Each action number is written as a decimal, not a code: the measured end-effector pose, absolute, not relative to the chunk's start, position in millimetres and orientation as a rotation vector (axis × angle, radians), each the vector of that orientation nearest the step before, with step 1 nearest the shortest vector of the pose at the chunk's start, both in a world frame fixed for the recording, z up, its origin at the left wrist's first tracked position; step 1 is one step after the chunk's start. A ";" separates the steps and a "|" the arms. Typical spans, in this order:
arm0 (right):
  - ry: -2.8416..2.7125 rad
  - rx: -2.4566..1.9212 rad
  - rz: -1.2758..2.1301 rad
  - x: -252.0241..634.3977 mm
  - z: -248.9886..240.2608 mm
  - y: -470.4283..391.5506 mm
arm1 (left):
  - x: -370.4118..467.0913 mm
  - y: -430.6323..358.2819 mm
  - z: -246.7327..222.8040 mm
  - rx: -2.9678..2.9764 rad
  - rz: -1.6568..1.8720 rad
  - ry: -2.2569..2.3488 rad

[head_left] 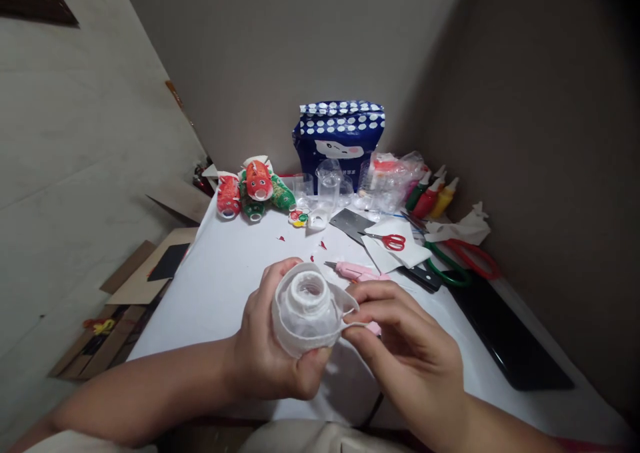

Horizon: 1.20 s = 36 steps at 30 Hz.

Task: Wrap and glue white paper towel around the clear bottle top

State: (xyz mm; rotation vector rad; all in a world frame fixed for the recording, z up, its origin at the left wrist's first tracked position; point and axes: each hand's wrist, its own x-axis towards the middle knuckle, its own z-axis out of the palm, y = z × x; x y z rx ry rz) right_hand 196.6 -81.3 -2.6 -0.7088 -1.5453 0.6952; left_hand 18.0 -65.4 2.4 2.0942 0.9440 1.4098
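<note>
Wrapped round a clear plastic bottle (309, 296) with a threaded open neck, my left hand (273, 346) holds it with the mouth facing the camera. A white sheet (313, 342), thin like paper or cloth, goes around the bottle's side. My right hand (405, 346) pinches the loose end of this sheet at the bottle's right, between thumb and fingers. Just beyond the hands a pink glue gun (357, 271) lies on the table.
Red and green painted fish figures (259, 181) sit at the back left. Behind the hands are a blue bag (343, 140), clear plastic cups (329, 183), red scissors (393, 242), a knife (420, 278) and paint bottles (445, 198). A black tray-like object (505, 333) lies right.
</note>
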 end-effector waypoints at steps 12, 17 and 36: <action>-1.564 -0.668 0.637 196.7 -0.6 -76.4 | 11.1 -67.4 -3.9 2.097 1.343 1.052; -1.576 -0.645 0.701 196.7 -2.6 -72.1 | 10.9 -64.5 -4.6 2.090 1.344 0.976; -1.484 -0.651 0.752 201.8 -10.6 -56.0 | 5.5 -63.2 9.9 2.395 1.181 1.155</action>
